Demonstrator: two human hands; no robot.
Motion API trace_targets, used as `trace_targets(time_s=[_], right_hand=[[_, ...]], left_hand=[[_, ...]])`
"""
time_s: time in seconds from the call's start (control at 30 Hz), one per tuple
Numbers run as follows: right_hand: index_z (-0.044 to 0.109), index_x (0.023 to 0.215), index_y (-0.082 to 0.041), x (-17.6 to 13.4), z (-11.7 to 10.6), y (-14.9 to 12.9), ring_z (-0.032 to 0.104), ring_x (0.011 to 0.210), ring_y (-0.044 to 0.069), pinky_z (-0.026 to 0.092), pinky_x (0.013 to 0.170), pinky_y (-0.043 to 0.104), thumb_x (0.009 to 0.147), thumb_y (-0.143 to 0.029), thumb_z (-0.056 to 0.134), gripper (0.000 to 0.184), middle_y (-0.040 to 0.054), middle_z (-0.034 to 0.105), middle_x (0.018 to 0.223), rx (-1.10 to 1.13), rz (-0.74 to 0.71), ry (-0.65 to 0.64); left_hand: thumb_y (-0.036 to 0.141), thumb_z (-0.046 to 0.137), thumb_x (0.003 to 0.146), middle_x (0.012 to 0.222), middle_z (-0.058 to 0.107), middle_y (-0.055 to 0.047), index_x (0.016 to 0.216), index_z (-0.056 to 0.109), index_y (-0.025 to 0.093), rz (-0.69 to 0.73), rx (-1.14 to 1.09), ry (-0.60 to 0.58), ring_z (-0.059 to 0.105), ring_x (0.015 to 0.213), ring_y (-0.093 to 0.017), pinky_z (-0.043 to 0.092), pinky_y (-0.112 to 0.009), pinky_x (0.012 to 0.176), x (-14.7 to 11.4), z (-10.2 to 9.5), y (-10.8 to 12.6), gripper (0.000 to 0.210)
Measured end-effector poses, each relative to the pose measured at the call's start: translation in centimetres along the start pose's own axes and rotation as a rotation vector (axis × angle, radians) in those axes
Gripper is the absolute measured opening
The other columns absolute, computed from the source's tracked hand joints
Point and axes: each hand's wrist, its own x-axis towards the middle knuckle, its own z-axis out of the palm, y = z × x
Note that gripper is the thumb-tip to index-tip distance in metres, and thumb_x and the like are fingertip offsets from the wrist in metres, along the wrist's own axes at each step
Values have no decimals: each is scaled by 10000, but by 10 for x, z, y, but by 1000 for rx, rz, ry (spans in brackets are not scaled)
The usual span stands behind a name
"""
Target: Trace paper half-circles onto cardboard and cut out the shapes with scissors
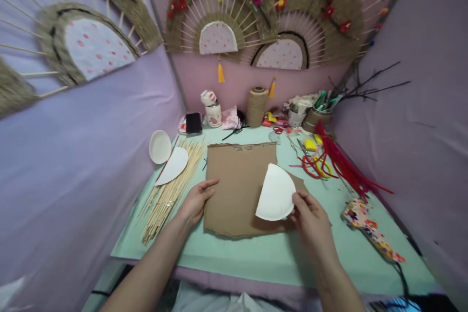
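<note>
My right hand pinches the curved edge of a white half-circle of card, holding it tilted over the right part of a brown cardboard sheet. At that sheet's left edge is my left hand, its fingers on top and the rest of the grip partly hidden. A second cardboard piece shows from under the right side of the sheet. Left of my left hand lies a bundle of thin wooden sticks, with another white half-circle resting on it.
A patterned glue gun with a cord lies at the right. Red pipe cleaners and scissors sit behind it. Along the back stand a twine spool, a jar and a pen holder. Decorated fans hang above.
</note>
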Motion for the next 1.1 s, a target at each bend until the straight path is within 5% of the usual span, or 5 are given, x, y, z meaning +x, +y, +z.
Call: trace_targets(time_s=[0.2,0.4,0.6,0.8,1.1], right_hand=[[588,860,-198,8,0,6,431,450,90,361,430,208,683,-456,695,331,-62,513,569,-65,30,-22],[597,854,-187,14,8,7,457,490,93,378,445,204,657,-460,717,358,-35,564,635,-66,81,-19],[611,861,-184,5,30,4,500,525,117,410,473,227,700,-478,684,343,-10,594,664,-153,97,-218],[577,990,-195,0,36,4,572,665,134,469,572,241,638,-429,731,450,21,631,832,-230,-20,-240],[618,693,-170,0,44,8,436,466,106,353,448,225,723,-532,639,364,-25,535,527,-316,-34,-182]], left_hand=[[318,686,668,1061,677,-122,1114,597,148,183,274,34,651,917,-225,506,-396,826,13,-10,1,486],[363,662,709,1317,512,-131,1073,642,207,732,884,342,412,1279,-300,318,-501,1051,-11,8,10,397],[506,645,723,744,689,-101,863,705,117,57,417,-253,620,654,-193,484,-296,592,-19,60,-10,418],[445,724,677,811,722,-94,817,720,120,107,-23,-91,638,749,-200,497,-308,719,-11,78,-26,354],[435,744,660,753,715,-75,749,713,115,134,-176,-12,648,729,-199,516,-327,703,-21,84,-34,334]])
